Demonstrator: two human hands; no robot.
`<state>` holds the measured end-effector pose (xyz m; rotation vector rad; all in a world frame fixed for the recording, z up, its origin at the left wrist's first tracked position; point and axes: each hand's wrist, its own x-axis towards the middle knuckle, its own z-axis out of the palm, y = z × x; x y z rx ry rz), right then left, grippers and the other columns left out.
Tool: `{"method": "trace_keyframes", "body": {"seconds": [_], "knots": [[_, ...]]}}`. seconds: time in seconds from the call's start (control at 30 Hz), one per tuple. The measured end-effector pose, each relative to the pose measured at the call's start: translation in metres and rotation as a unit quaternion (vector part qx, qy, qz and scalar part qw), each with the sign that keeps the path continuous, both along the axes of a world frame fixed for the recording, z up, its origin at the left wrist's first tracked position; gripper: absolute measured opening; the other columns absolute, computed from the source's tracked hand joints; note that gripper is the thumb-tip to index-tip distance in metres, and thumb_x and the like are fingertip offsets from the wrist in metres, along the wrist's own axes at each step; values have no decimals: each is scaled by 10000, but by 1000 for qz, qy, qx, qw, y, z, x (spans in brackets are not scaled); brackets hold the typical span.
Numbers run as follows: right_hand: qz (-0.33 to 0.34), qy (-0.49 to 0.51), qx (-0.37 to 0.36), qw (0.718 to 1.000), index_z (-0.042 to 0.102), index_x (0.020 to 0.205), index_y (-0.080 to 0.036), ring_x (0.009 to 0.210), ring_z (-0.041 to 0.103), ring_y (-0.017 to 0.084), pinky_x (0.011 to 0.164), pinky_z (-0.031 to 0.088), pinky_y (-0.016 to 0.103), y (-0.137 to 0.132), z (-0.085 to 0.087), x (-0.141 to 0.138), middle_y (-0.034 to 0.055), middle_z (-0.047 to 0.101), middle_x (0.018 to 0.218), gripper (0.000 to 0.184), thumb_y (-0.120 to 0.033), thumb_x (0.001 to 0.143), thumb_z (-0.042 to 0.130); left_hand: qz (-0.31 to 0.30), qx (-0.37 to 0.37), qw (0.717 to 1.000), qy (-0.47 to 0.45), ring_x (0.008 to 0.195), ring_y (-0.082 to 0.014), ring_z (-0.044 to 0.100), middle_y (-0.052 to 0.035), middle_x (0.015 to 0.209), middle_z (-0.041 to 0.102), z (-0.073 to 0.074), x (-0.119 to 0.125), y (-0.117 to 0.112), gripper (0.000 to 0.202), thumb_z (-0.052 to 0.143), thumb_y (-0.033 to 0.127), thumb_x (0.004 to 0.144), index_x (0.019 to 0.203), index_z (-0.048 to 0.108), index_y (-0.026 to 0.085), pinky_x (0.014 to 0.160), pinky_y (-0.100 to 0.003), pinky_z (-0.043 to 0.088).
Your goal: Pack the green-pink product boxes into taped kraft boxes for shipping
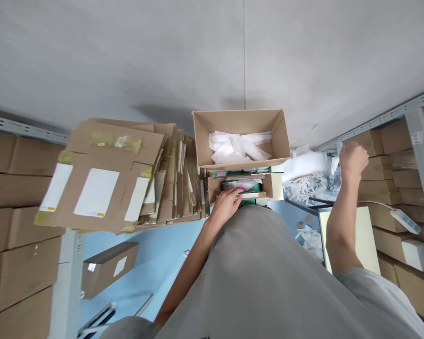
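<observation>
My left hand (228,203) is at the near side of a small open carton (215,189), its fingers over the rim and the thumb on the near wall. Inside the carton are a green and pink pack (227,185) and some white paper. Behind it stands a larger open carton (242,121) with crumpled white sheets (229,146) in it. Out to the right, my right hand (353,161) is raised with its fingers closed. Beside its fingertips is a white scrap (335,165); whether the fingers hold it or anything else is hidden.
Flattened cardboard boxes (122,165) stand stacked to the left. White shredded paper (309,187) and a white roll (305,165) lie to the right. A cream-coloured panel (367,235) is under my right arm. Racks of cartons (28,263) flank both sides. A power strip (405,221) hangs at right.
</observation>
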<state>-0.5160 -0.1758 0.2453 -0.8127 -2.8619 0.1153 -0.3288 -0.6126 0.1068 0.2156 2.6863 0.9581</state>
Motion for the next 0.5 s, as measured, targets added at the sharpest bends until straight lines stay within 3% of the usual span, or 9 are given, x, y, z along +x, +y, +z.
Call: {"method": "trace_keyframes", "body": {"seconds": [0.07, 0.13, 0.2, 0.27, 0.37, 0.43, 0.5], "knots": [[62, 17, -18, 998, 830, 1272, -139, 1209, 815, 431, 1076, 607, 615, -24, 7, -4, 287, 844, 1233, 341, -331, 1074, 630, 1, -4, 1000, -1, 1214, -313, 813, -69, 1329, 853, 0, 1, 1, 296, 583, 305, 1127, 1320, 806, 295, 1085, -457, 637], [187, 38, -87, 978, 808, 1356, -154, 1158, 830, 374, 1082, 618, 544, -66, 18, -13, 224, 866, 1209, 394, -375, 1106, 599, 2, -6, 1000, -1, 1223, -311, 810, -71, 1335, 852, 1, 2, 2, 291, 587, 302, 1128, 1322, 804, 293, 1095, -457, 629], [336, 13, -164, 927, 800, 1383, -188, 1121, 834, 323, 1051, 630, 462, -122, 24, -28, 179, 865, 1254, 412, -438, 1130, 592, 5, -3, 1000, -2, 1225, -309, 807, -69, 1334, 852, 3, 3, 2, 287, 591, 296, 1129, 1326, 799, 295, 1097, -457, 623], [473, -66, -185, 859, 799, 1398, -206, 1159, 826, 307, 1064, 618, 426, -182, 22, -45, 140, 864, 1286, 394, -435, 1110, 657, 8, 2, 1000, -5, 1215, -312, 806, -69, 1317, 855, 4, 6, 3, 282, 595, 298, 1131, 1330, 794, 292, 1092, -461, 620], [587, -240, -100, 767, 788, 1433, -190, 1234, 805, 333, 1093, 596, 421, -264, 1, -67, 140, 857, 1329, 485, -367, 985, 854, 12, 9, 1000, -6, 1217, -316, 801, -75, 1306, 853, 8, 12, 6, 270, 599, 292, 1134, 1324, 790, 274, 1095, -470, 609], [585, -325, 7, 743, 767, 1457, -122, 1293, 782, 378, 1090, 593, 444, -305, -18, -74, 217, 817, 1413, 597, -306, 913, 931, 20, 11, 1000, -7, 1230, -320, 795, -85, 1311, 848, 10, 17, 7, 260, 603, 281, 1133, 1311, 790, 257, 1104, -477, 601], [576, -363, 82, 728, 758, 1449, -65, 1341, 760, 399, 1097, 581, 455, -330, -36, -76, 274, 780, 1462, 578, -227, 916, 911, 26, 15, 1000, -9, 1229, -321, 791, -92, 1306, 844, 11, 23, 9, 255, 607, 272, 1131, 1307, 789, 245, 1102, -478, 599]]}}
